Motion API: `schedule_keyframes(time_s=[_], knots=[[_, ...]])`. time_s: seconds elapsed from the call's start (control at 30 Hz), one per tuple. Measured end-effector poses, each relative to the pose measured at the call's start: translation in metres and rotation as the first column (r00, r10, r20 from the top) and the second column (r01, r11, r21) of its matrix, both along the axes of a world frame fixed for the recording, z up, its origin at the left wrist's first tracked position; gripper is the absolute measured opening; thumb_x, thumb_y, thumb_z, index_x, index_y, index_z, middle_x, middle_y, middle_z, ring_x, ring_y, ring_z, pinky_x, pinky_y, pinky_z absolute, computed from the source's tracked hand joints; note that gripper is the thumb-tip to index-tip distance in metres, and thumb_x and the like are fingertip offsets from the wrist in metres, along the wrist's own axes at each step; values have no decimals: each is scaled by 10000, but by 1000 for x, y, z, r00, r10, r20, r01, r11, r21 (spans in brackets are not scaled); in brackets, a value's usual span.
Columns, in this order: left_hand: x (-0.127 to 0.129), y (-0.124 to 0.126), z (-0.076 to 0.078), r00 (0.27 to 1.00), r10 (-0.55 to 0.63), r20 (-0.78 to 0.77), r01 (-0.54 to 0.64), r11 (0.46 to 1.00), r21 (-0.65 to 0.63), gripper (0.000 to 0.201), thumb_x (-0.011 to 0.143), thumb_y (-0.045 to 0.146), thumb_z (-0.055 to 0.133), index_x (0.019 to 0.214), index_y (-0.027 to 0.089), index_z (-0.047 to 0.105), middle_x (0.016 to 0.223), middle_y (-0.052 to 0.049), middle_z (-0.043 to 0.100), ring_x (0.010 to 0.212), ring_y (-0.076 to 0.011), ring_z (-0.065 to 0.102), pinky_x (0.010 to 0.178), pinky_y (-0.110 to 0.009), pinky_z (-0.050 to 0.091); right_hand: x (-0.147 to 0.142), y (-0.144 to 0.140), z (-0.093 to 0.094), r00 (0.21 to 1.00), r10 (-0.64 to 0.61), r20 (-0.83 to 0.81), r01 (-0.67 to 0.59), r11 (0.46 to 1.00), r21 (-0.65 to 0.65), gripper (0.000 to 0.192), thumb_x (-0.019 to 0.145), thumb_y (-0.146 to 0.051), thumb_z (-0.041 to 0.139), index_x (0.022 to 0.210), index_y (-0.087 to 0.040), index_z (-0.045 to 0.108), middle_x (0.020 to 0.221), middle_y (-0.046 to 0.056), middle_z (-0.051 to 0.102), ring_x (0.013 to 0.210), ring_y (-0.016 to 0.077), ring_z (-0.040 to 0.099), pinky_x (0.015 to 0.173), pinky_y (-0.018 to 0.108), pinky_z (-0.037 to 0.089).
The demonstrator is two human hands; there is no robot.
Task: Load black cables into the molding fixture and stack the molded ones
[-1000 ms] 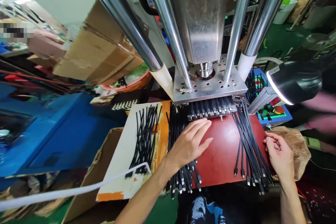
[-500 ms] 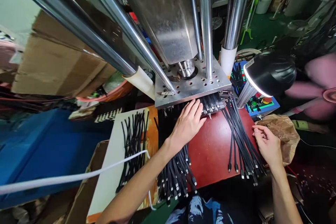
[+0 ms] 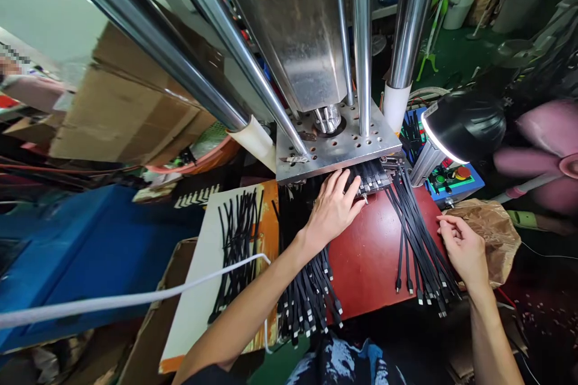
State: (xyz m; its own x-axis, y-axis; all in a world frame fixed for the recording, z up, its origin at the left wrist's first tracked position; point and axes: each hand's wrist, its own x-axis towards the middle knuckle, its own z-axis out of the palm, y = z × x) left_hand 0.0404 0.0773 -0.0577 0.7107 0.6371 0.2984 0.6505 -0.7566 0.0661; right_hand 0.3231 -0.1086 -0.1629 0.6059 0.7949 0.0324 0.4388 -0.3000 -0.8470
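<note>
My left hand [image 3: 334, 207] lies with its fingers apart on the front of a metal fixture [image 3: 374, 183] holding a row of black cable plugs. The fixture sits beneath the steel press plate [image 3: 338, 159]. By the red tabletop's [image 3: 365, 252] right edge, my right hand [image 3: 465, 252] is loosely closed, with nothing visible in its curled fingers. Just left of it a bundle of flat black cables [image 3: 422, 240] hangs from the fixture side across the tabletop. Another pile of black cables [image 3: 307, 298] with metal plug ends lies partly hidden under my left forearm.
More black cables [image 3: 241, 237] rest on a white board [image 3: 194, 289] at the left, crossed by a white cord [image 3: 180, 289]. A lit lamp [image 3: 465, 126], a control box [image 3: 458, 183] with buttons, a brown paper bag [image 3: 492, 234] and a pink fan [image 3: 542, 156] stand at the right.
The whole view has shifted slightly. My left hand stays at the fixture, its fingers now more spread and bent. My right hand keeps about the same place and pose.
</note>
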Motion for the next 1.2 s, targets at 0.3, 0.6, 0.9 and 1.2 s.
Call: schedule_keyframes(time_s=[0.3, 0.6, 0.9, 1.2], knots=[[6, -3, -3, 999, 39, -2, -39, 999, 28, 466, 1023, 331, 660, 1446, 138, 639, 1524, -222, 593, 1461, -389, 530, 1204, -556, 483, 1, 1, -1, 1000, 0, 1, 0, 1000, 1, 410, 980, -564, 589, 1127, -215, 745, 874, 55, 767, 786, 202, 735, 720, 292, 550], [-33, -30, 19, 970, -23, 242, 68, 982, -176, 448, 1040, 264, 623, 1481, 191, 588, 1592, -152, 548, 1558, -306, 441, 1303, -552, 384, 1, -2, -1, 1000, 4, 0, -4, 1000, 10, 397, 985, -553, 595, 1135, -217, 745, 876, 58, 771, 799, 204, 736, 743, 302, 550], [-137, -155, -19, 773, 399, 494, -221, 898, -380, 262, 1030, 141, 583, 1239, 230, 712, 1299, -61, 740, 1224, -209, 707, 1116, -384, 564, -1, -3, 27, 995, 79, 53, -67, 977, -202, 460, 932, -626, 601, 1092, -224, 756, 909, 67, 788, 761, 210, 713, 712, 316, 527], [-162, -194, -76, 649, 461, 606, -404, 883, -238, 226, 994, 81, 582, 1136, 201, 711, 1099, -78, 773, 1078, -233, 744, 977, -441, 623, -42, -9, 46, 918, 298, 260, -167, 888, -429, 497, 952, -695, 517, 1028, -253, 732, 840, 76, 791, 742, 282, 733, 678, 369, 500]])
